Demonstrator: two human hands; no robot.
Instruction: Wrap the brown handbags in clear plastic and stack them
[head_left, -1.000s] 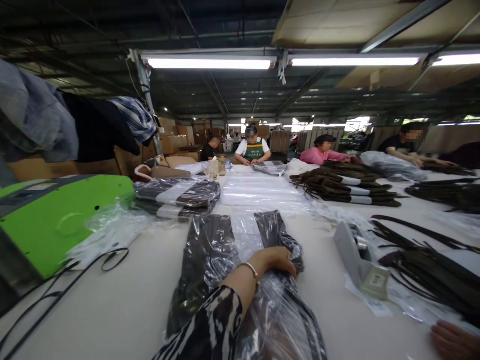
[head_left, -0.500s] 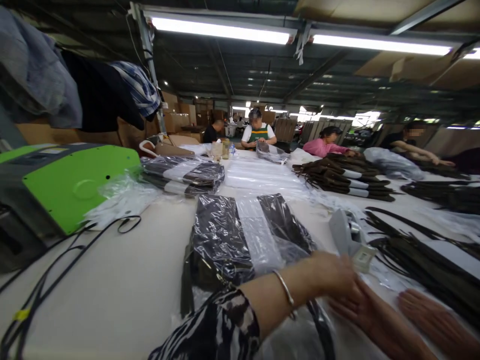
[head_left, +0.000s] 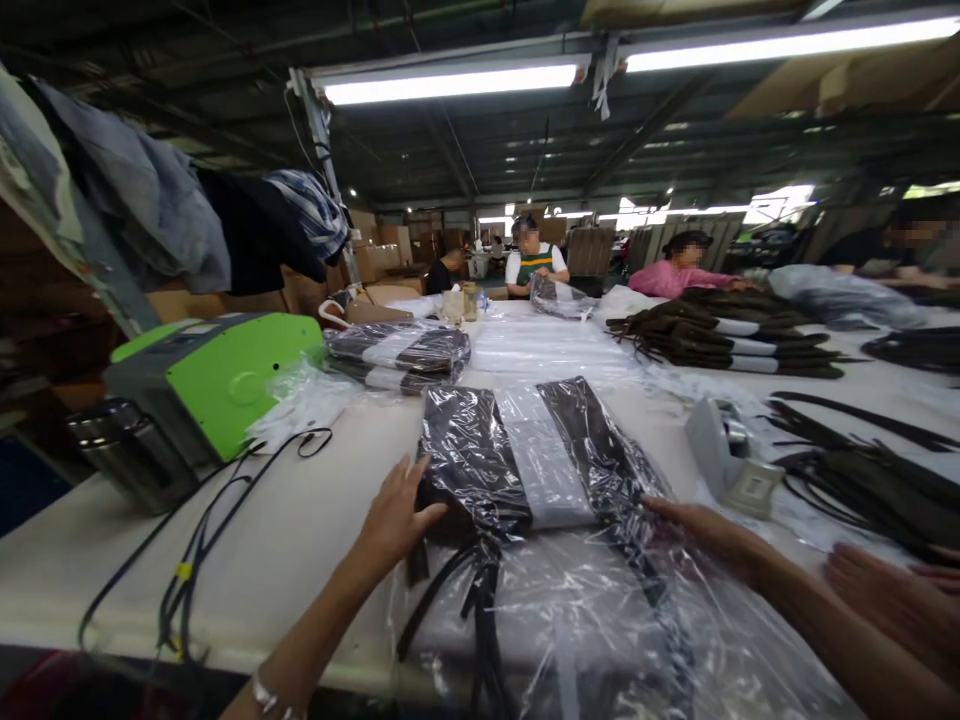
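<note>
A dark folded garment (head_left: 480, 460) with a pale band across it lies in a clear plastic bag, straight in front of me. Dark straps (head_left: 486, 610) extend from its near side under the loose plastic (head_left: 585, 610). My left hand (head_left: 397, 510), with a bracelet on the wrist, rests at the garment's left edge, fingers spread. At the right edge, my right hand (head_left: 690, 520) touches the bag with its fingers stretched out.
A green machine (head_left: 232, 375), a metal flask (head_left: 127, 450) and black cables (head_left: 195, 560) are on the left. Right of the bag sits a tape dispenser (head_left: 727, 460). Another person's hand (head_left: 885, 600) is at the far right. Stacked garments (head_left: 727, 340) lie beyond.
My left hand has moved from the right side, across the bag, to its left edge. My right hand is now on the bag's right edge. The view has turned, bringing the flask into sight.
</note>
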